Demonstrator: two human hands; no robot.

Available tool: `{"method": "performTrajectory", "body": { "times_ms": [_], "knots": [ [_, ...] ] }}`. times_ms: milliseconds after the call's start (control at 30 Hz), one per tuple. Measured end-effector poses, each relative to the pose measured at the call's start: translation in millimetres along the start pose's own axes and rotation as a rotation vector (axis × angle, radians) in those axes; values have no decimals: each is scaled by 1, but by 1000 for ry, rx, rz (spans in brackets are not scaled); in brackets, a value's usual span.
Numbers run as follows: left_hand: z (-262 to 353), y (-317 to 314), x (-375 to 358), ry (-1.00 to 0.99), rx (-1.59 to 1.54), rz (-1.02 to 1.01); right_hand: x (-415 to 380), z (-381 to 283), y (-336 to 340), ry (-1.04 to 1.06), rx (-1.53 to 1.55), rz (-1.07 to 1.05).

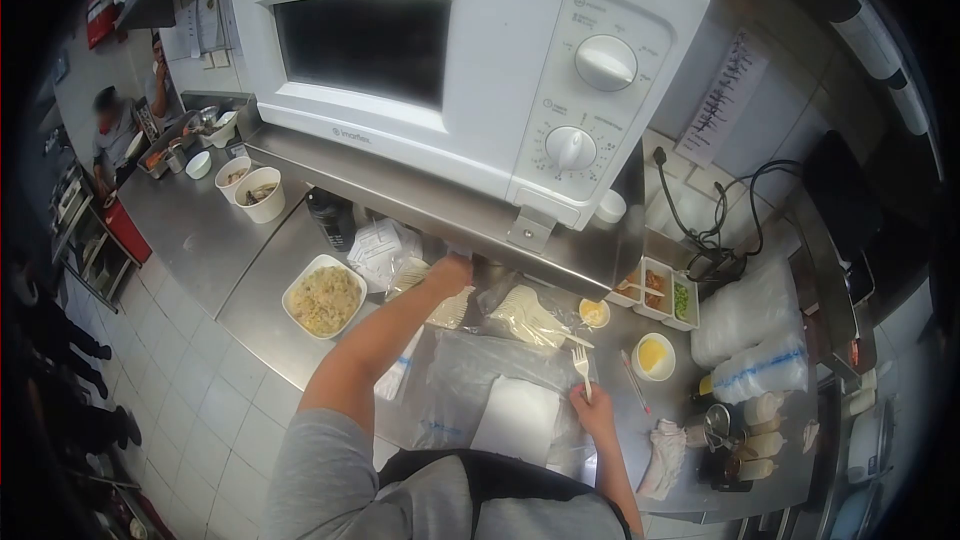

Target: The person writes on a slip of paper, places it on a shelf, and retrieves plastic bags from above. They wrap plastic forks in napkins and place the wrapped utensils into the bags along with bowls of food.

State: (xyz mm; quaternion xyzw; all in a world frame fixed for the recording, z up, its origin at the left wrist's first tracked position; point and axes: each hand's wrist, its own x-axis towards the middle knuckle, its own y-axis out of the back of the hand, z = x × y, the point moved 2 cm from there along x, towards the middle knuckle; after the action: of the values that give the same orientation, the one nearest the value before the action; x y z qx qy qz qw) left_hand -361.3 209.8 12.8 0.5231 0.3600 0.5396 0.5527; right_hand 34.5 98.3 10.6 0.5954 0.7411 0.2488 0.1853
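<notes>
My right hand (592, 410) is closed around the handle of a light plastic fork (582, 364), tines pointing away from me. Beside it lie a stack of white paper sheets (517, 422) and a clear plastic bag (450, 380). My left hand (452, 274) reaches forward to the edge of the shelf, its fingers hidden from view. Just below that hand is a bag of pale plastic cutlery (450, 310); a second bundle of plastic cutlery (526, 318) rests to its right. Left of my forearm stands a square white bowl of fried rice (325, 298).
A white microwave (500, 70) sits on a metal shelf (420, 185) above the counter. Sauce bowl (654, 356), pen (636, 383), cloth (662, 460) and condiment bottles (760, 445) are at right. Paper tubs (260, 195) stand at left. People (115, 130) are in the background.
</notes>
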Motion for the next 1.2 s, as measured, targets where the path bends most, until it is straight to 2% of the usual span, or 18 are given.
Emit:
{"method": "performTrajectory", "body": {
  "times_ms": [67, 133, 233, 367, 433, 467, 567, 633, 667, 733, 767, 833, 867, 933, 967, 1033, 1167, 1200],
  "knots": [
    [5, 5, -5, -36, -10, -35, -1, 1, -1, 33, -27, 33],
    [18, 13, -12, 74, 191, -30, 1, 5, -3, 21, -90, 24],
    [30, 23, -19, 221, 141, -54, -2, -8, -1, -18, -122, 4],
    [30, 8, -21, 289, 174, -26, -3, -12, -1, 3, -170, 7],
    [42, 17, -21, 286, 399, -162, -4, -11, -4, -12, -197, 17],
    [41, 16, -19, 287, 399, -162, -5, -9, -5, -12, -197, 16],
    [36, 7, -6, 221, 515, -201, -4, -7, -5, 11, -253, 30],
    [20, -12, 1, 155, 524, -83, -6, -11, -4, 11, -221, 42],
    [17, -5, 0, 154, 526, -79, -7, -14, -5, 14, -220, 45],
    [17, 6, 1, -41, 497, -35, -9, -17, -4, 45, -173, 79],
    [23, 21, -1, -44, 498, -33, -9, -16, -3, 46, -172, 83],
    [42, 58, -12, -183, 396, -78, -9, -14, -4, 49, -179, 88],
    [44, 64, -13, -182, 401, -77, -8, -17, -4, 52, -176, 88],
    [44, 72, -14, -149, 84, -98, -10, -25, -3, 27, -158, 79],
    [43, 70, -13, -149, 87, -94, -8, -25, -3, 32, -157, 82],
    [43, 66, -11, -138, -153, 140, -8, -22, -3, 48, -258, 45],
    [48, 89, -33, -44, -301, 316, -10, -17, -2, 66, -170, 51],
    [45, 98, -41, -34, -461, 368, -11, -18, -1, 63, -68, 110]
  ]
}}
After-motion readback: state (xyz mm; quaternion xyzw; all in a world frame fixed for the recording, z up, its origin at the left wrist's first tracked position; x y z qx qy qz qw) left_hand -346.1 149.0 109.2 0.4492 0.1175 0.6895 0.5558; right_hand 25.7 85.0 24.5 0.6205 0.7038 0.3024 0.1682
